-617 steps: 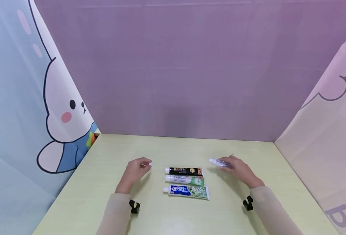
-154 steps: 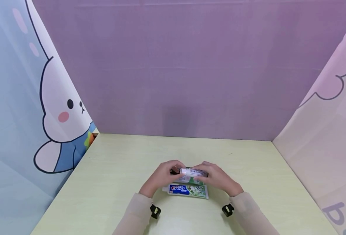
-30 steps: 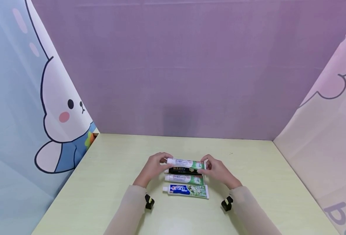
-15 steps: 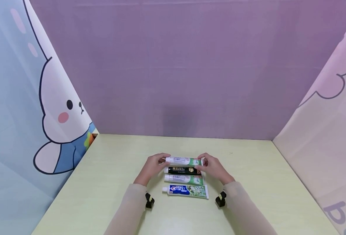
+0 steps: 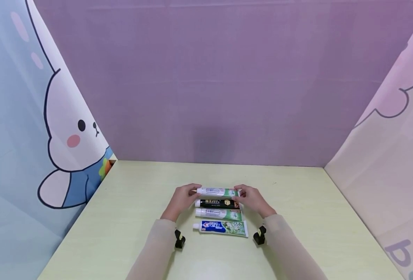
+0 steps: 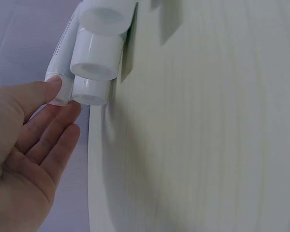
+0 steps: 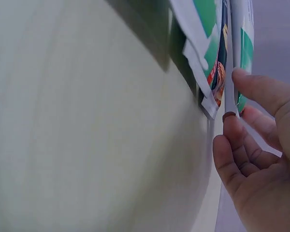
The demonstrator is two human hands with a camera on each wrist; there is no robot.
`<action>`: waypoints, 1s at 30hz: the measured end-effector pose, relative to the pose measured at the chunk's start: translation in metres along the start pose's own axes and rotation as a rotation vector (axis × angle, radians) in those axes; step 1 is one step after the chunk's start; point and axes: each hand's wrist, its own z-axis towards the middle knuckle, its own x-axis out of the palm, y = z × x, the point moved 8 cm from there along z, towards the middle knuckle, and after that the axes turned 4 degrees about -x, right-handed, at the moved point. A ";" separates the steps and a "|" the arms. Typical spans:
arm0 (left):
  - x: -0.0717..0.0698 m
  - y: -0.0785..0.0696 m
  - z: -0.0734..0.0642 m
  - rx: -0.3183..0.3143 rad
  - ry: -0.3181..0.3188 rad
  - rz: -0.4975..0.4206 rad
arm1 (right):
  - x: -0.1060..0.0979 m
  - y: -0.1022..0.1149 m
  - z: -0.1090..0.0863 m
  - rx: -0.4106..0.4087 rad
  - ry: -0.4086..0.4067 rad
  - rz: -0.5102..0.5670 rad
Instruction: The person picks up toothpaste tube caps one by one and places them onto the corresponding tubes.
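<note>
A white-and-green toothpaste tube (image 5: pixel 216 192) lies crosswise at the back of a row of tubes. My left hand (image 5: pixel 183 200) pinches its white cap end, and in the left wrist view the thumb and fingertips of that hand (image 6: pixel 24 145) meet at the cap. At the other end, my right hand (image 5: pixel 253 199) pinches the flat tail; the right wrist view shows the thumb of the hand (image 7: pixel 263 154) on one face. In front of it lie a black toothpaste tube (image 5: pixel 215 203), another white-and-green tube (image 5: pixel 217 213) and a blue-and-green Crest tube (image 5: pixel 222 228).
All caps point left on the pale table (image 5: pixel 139 182). A purple cloth wall (image 5: pixel 210 97) rises behind the table's back edge. Printed curtains stand at both sides, the left one (image 5: pixel 13 155) with a rabbit.
About twenty seconds ago my right hand held a tube off to the right, hands apart. Over the last second both hands moved the white-and-green tube back and slightly left, uncovering the black one.
</note>
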 end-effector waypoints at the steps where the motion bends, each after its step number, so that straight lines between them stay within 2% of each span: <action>1: 0.000 0.001 0.000 -0.005 0.001 0.007 | 0.001 -0.001 0.000 0.007 0.006 0.002; 8: 0.003 0.006 0.001 -0.053 0.013 0.020 | 0.005 -0.004 0.000 0.035 0.026 -0.007; 16: 0.007 0.011 0.000 -0.129 0.022 -0.028 | 0.005 0.001 0.002 0.045 0.055 -0.028; 24: 0.006 0.014 -0.001 -0.204 -0.017 -0.088 | 0.008 0.002 0.004 0.084 0.080 -0.048; 30: 0.005 0.014 -0.001 -0.202 -0.047 -0.087 | 0.008 0.006 0.004 0.083 0.088 -0.052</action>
